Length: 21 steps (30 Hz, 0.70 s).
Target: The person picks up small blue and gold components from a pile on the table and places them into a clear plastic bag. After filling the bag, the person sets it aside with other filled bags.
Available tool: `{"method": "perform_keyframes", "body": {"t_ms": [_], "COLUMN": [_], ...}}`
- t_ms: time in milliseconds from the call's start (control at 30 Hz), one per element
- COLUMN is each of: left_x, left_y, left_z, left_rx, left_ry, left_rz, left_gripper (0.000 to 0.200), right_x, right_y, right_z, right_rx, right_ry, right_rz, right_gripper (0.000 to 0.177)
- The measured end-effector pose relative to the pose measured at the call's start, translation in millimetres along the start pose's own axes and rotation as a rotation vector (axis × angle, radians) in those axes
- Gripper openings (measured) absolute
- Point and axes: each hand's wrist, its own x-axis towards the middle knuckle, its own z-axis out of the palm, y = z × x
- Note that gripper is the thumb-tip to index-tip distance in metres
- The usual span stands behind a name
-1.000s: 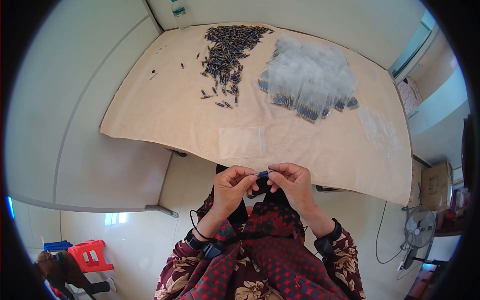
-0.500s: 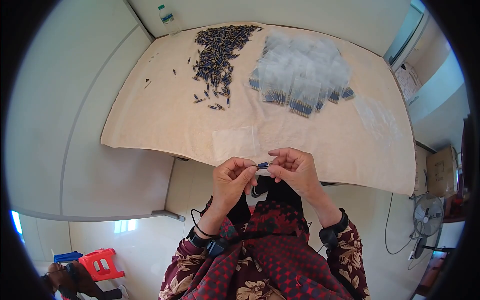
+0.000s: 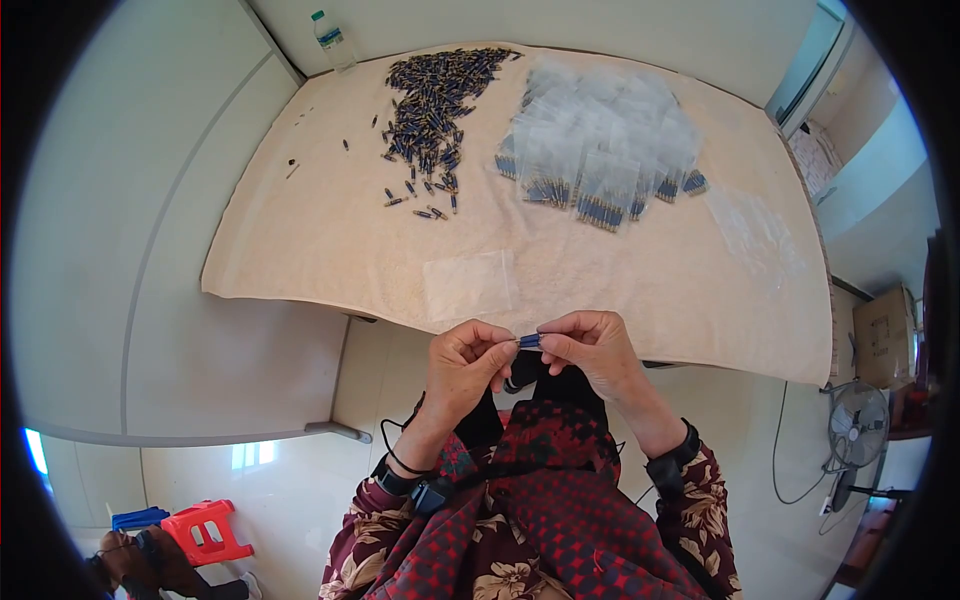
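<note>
Just off the table's front edge, my left hand [image 3: 468, 362] and my right hand [image 3: 592, 352] pinch the two ends of a few small blue pieces with brass-coloured tips [image 3: 530, 341]. The pieces look like metal connectors and lie side by side; my fingertips hide their ends. Beyond my hands, a clear zip bag [image 3: 470, 284] lies flat on the beige cloth [image 3: 340, 235]. A large heap of the same blue pieces [image 3: 430, 110] spreads over the back left. To its right is a pile of clear bags [image 3: 605, 130], several showing rows of these pieces inside.
More clear plastic bags [image 3: 755, 235] lie at the right of the cloth. A plastic bottle [image 3: 332, 42] stands at the back left corner. On the floor are a red stool [image 3: 208, 532], a fan [image 3: 858, 425] and a cardboard box [image 3: 885, 335]. A person's legs show at lower left.
My right hand's fingers have closed in around the right end of the blue pieces. Both hands have shifted slightly toward me; the heap and bags stay put.
</note>
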Motion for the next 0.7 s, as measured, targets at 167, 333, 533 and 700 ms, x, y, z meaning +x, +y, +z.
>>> {"method": "perform_keyframes", "body": {"t_ms": [167, 333, 533, 700], "left_x": [7.2, 31.5, 69.6, 82.6], "left_y": [-0.1, 16.9, 20.0, 18.3], "left_z": [-6.0, -14.8, -26.5, -22.1], "left_rx": [0.074, 0.59, 1.137, 1.294], "left_ry": [-0.043, -0.037, -0.139, -0.279], "left_rz": [0.015, 0.342, 0.534, 0.477], "left_gripper": [0.008, 0.022, 0.044, 0.045], "right_x": [1.0, 18.8, 40.7, 41.1], "right_y": [-2.6, 6.5, 20.9, 24.6], "right_z": [-3.1, -15.7, -24.4, -26.7], "right_rx": [-0.009, -0.2, -0.321, -0.343], "right_ry": [0.006, 0.101, 0.269, 0.277], "right_rz": [0.005, -0.146, -0.244, -0.227], "right_gripper": [0.013, 0.011, 0.009, 0.009]}}
